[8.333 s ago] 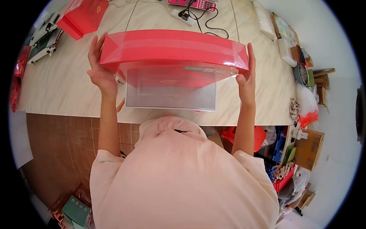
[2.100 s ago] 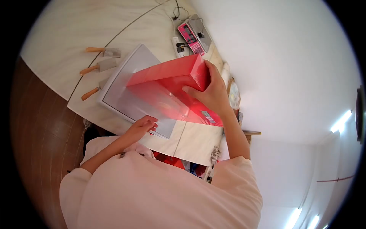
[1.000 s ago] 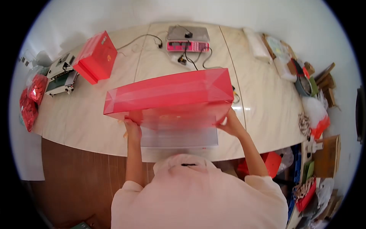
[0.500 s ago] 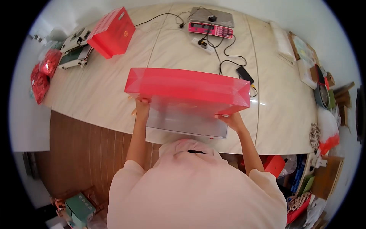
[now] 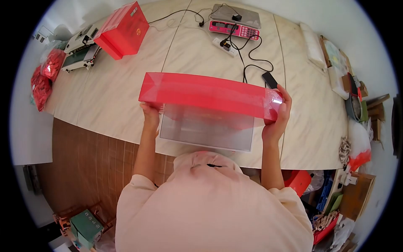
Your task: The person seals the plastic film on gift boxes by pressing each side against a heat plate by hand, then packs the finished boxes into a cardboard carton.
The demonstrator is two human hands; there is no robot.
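A flat red box (image 5: 201, 93) in clear film stands tilted up over the table's front edge, its long narrow side facing me. My left hand (image 5: 150, 115) grips its lower left corner, thumb in front and the other fingers mostly hidden. Around the right end my right hand (image 5: 277, 117) is closed, fingers stretched up along the side where the film shines and folds. Below the box, a grey flat panel (image 5: 205, 134) with a thin dark frame lies on the table; its far part is hidden by the box.
A stack of red boxes (image 5: 121, 33) stands at the back left beside a white and green device (image 5: 82, 59). Farther back are a pink-fronted scale (image 5: 234, 29), a power strip (image 5: 224, 47), black cables and a black adapter (image 5: 269, 80). Assorted goods crowd the right edge.
My right hand has moved from the box's lower front edge to its right end, fingers now upward. My left hand has shifted slightly left to the corner. The box has moved slightly right.
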